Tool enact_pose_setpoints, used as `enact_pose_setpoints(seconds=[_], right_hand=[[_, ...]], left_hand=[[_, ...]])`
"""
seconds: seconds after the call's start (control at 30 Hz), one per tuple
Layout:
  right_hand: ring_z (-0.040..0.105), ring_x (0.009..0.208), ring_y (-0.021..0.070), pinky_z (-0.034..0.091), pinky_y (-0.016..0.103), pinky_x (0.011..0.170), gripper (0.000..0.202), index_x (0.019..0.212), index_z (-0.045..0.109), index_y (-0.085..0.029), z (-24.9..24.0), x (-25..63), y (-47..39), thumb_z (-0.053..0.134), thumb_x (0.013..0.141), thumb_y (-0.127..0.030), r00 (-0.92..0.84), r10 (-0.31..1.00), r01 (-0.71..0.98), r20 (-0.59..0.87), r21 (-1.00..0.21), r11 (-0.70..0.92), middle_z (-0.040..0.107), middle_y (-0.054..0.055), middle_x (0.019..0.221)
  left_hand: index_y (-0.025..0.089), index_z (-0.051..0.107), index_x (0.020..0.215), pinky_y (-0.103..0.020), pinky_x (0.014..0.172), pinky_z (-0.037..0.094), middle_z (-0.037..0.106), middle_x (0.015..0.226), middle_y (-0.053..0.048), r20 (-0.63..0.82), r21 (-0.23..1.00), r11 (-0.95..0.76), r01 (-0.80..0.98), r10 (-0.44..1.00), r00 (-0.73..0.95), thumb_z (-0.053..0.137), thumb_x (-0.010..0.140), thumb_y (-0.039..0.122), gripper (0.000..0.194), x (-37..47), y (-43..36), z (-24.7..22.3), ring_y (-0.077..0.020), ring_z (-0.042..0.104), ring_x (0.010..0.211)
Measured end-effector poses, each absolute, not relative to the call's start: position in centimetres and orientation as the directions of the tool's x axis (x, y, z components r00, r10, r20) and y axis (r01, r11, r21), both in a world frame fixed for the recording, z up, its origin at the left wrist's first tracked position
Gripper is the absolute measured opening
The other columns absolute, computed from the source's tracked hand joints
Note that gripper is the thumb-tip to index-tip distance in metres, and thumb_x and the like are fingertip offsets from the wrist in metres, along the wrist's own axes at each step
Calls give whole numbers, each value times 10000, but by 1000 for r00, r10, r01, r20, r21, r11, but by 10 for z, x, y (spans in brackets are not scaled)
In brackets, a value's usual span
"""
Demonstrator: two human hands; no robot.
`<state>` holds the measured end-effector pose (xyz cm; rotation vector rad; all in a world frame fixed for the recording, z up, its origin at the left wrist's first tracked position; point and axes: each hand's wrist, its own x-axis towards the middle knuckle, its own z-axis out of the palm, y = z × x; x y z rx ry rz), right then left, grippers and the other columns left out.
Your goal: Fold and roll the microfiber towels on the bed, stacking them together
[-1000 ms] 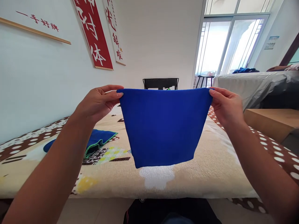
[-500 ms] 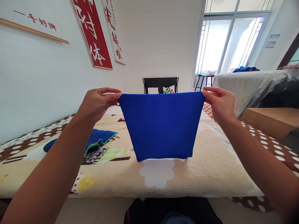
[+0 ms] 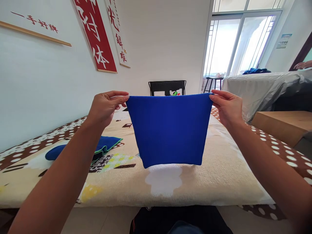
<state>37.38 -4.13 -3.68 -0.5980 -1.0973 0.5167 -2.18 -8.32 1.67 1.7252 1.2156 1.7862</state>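
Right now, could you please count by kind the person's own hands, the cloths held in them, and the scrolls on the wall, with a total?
Hands (left hand, right hand): 2
Held cloths (blue cloth): 1
Scrolls (red scroll, leftmost white scroll, narrow white scroll): 3
Total: 6

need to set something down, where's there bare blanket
Free: blanket between the held cloth and right forearm, plus the strip from that cloth to the near edge. Crowded: left, where green-edged blue cloth lies partly behind the left forearm.
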Motion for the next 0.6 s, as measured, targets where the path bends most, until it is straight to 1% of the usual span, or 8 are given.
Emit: enact_pose_setpoints(seconds=[0.1,0.17,0.27,0.33,0.47,0.6], right_hand=[[698,792,203,613,426,755,299,887,758,-225,-37,375,-40,869,609,-231,355,699,-111,620,-715,691,720,28,805],[705,807,209,620,429,767,283,875,751,-220,-37,376,-37,870,624,-271,338,715,-135,612,-721,680,724,35,828],[706,795,205,627,426,776,260,813,732,-222,-38,377,-33,864,646,-372,342,713,-175,612,-704,688,719,33,819],[698,773,193,629,412,772,271,779,723,-230,-38,376,-31,871,631,-402,348,714,-183,607,-703,687,710,25,796],[670,717,169,622,383,742,238,736,727,-237,-37,374,-33,888,592,-339,381,719,-163,581,-724,671,694,17,761],[659,714,163,606,381,722,226,780,738,-228,-38,374,-34,871,601,-265,409,727,-154,551,-744,650,688,12,766]], left_hand=[[193,783,877,-250,508,368,670,719,-39,621,766,-545,341,765,-173,869,631,365,312,-22,-81,15,-118,539,614],[201,786,864,-251,513,372,668,719,-38,616,766,-539,350,771,-162,863,643,376,293,-23,-80,14,-117,535,616],[204,787,851,-250,527,361,672,727,-35,601,780,-531,329,783,-159,859,647,377,277,-23,-78,13,-114,540,626],[192,784,835,-249,540,347,682,759,-36,591,796,-529,294,785,-188,855,654,374,266,-22,-77,12,-99,540,626],[171,782,823,-256,562,316,678,773,-29,591,804,-545,237,772,-232,846,674,355,246,-21,-75,11,-75,531,616],[162,781,836,-270,579,318,663,724,-22,600,797,-553,241,770,-216,854,666,346,261,-21,-72,10,-85,523,614]])
